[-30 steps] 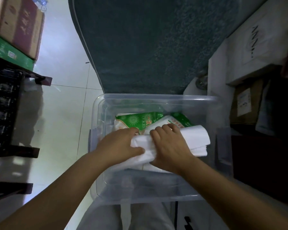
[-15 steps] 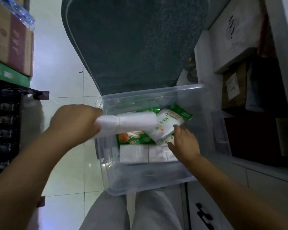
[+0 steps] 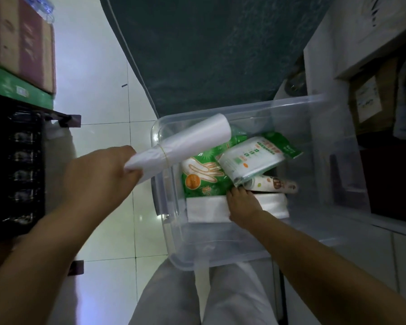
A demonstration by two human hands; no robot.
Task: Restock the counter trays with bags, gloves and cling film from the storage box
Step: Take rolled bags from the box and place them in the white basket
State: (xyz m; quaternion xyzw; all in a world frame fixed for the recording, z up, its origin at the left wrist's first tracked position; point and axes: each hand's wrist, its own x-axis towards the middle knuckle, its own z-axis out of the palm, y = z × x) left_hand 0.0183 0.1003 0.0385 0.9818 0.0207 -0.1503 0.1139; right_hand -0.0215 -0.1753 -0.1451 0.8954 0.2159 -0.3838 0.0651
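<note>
A clear plastic storage box (image 3: 171,233) sits on the floor before my knees. My left hand (image 3: 103,177) grips a white bundle of bags (image 3: 185,139) tied with a rubber band, held up over the box's left rim. Inside the box lie a green glove pack (image 3: 202,177), a second green-and-white pack (image 3: 251,160), a printed roll (image 3: 277,185) and a flat white stack of bags (image 3: 206,208). My right hand (image 3: 243,204) rests on that white stack, fingertips at the lower edge of the second pack; whether it grips anything I cannot tell.
A dark teal mat (image 3: 209,50) lies beyond the box. Cardboard cartons (image 3: 21,41) stand on a dark rack (image 3: 17,165) at the left. White cabinet shelves with boxes (image 3: 370,99) stand at the right. White floor tiles (image 3: 103,90) lie between rack and box.
My left hand lifted the white bag bundle out of the box and swung it left and up. My right hand let go of it and dropped onto the white stack inside.
</note>
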